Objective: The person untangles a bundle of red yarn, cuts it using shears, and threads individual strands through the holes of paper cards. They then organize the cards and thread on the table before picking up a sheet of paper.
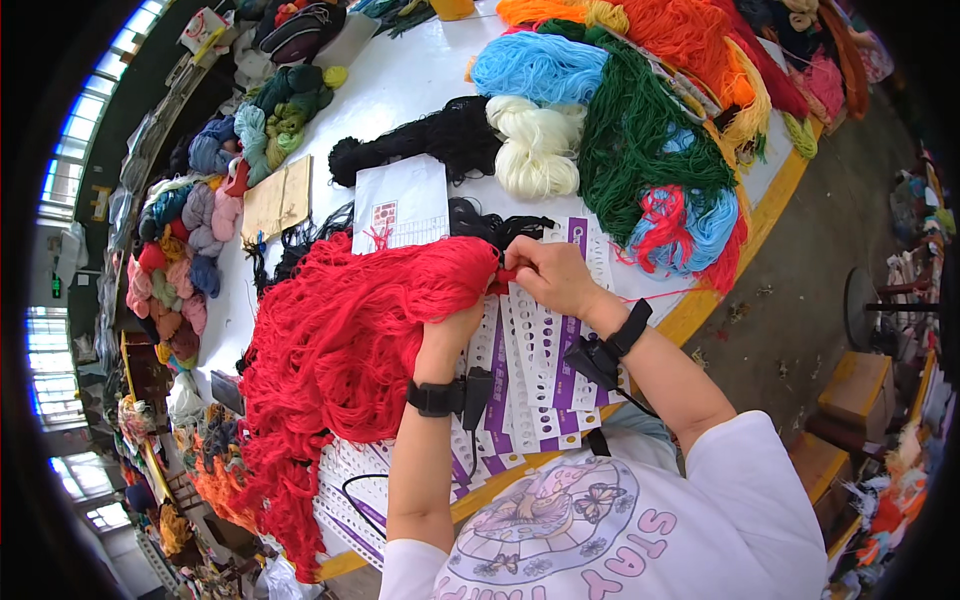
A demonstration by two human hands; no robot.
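A large heap of loose red yarn (335,330) spreads across the left half of the table's near side, its strands hanging over the edge. At its right end the yarn gathers into a bundle, which my left hand (458,325) grips from the near side; most of those fingers are hidden under the strands. My right hand (550,275) is closed, thumb and fingers pinching red yarn at the tip of that bundle. One thin red strand trails off to the right past my right wrist. Beneath both hands lie overlapping white-and-purple cards with punched holes (545,350).
Beyond the red heap are black yarn (425,140), a white sheet (400,200) and a brown card (277,198). Cream skeins (537,147), light blue yarn (540,66), dark green yarn (640,140) and orange yarn (670,45) cover the far right. Cardboard boxes (857,393) stand on the floor.
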